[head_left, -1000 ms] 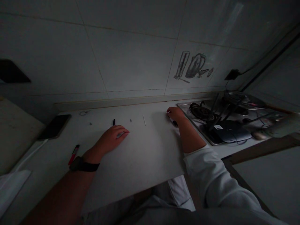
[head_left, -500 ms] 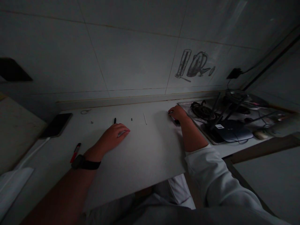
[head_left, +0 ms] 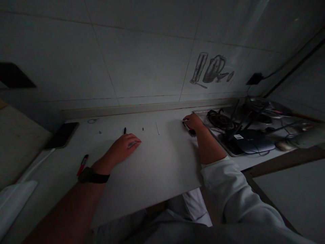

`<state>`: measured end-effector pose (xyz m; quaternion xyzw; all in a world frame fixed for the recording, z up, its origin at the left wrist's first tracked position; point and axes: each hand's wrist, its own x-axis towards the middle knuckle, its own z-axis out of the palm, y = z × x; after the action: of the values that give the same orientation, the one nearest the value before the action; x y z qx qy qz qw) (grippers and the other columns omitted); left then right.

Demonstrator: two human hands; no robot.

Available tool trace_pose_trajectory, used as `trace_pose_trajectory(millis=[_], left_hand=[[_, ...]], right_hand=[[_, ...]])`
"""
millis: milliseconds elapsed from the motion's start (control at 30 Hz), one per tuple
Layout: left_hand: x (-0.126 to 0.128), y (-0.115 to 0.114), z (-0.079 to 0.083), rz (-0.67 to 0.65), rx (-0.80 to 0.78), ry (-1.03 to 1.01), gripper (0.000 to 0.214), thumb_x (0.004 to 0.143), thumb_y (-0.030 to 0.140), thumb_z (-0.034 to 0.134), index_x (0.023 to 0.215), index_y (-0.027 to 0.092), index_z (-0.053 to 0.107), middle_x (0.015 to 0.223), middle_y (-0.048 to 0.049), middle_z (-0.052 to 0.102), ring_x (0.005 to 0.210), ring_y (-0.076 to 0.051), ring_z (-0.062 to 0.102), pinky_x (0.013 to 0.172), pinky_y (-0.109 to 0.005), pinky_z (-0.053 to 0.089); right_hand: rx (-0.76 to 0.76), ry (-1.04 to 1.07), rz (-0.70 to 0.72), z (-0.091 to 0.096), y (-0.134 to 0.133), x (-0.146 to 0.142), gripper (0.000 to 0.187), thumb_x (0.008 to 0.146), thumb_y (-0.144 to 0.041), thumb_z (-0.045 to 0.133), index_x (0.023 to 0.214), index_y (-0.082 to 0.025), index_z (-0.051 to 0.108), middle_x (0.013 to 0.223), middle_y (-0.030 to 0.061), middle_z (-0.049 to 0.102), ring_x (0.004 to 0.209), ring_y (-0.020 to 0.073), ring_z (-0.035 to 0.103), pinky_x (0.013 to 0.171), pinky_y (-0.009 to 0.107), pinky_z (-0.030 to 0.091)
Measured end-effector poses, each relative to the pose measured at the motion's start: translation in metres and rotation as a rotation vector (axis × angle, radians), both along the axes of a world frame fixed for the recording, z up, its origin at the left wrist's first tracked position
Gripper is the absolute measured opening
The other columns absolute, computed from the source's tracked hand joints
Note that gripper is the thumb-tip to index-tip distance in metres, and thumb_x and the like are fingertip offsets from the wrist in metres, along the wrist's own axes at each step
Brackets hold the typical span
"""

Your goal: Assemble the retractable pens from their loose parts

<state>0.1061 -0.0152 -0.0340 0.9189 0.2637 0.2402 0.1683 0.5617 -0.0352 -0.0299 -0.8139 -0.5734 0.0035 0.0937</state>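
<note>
Slim dark pen [head_left: 190, 130] under right hand [head_left: 194, 122], smooth counter [head_left: 157, 159].

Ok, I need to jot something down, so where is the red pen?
In the head view the red pen lies on the white counter at the left, beside the left hand's wristwatch, nearer than the phone.

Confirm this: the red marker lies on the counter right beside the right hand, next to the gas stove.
Not right. The red marker lies beside the left wrist, near the black watch, far from the gas stove. The right hand rests on a dark pen-like thing by the stove. The head view shows it; the counter part holds.
</note>
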Motion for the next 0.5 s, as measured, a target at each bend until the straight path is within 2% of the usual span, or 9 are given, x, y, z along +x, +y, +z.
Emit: trace_pose_trajectory(millis=[500], left_hand=[[0.0012, -0.0031, 0.003, 0.015, -0.023, 0.012, 0.03, 0.103, 0.043, 0.051, 0.104, 0.023, 0.074, 0.108, -0.0061, 0.074, 0.105, -0.024, 0.066, 0.099, -0.044, 0.051]], right_hand=[[-0.01, 0.013, 0.044, -0.0025, 0.0016, 0.0038, 0.026, 0.085, -0.025, 0.076, 0.11, -0.025, 0.083, 0.111, 0.0074, 0.078, 0.106, 0.0224, 0.07, 0.1, 0.03, 0.05]])
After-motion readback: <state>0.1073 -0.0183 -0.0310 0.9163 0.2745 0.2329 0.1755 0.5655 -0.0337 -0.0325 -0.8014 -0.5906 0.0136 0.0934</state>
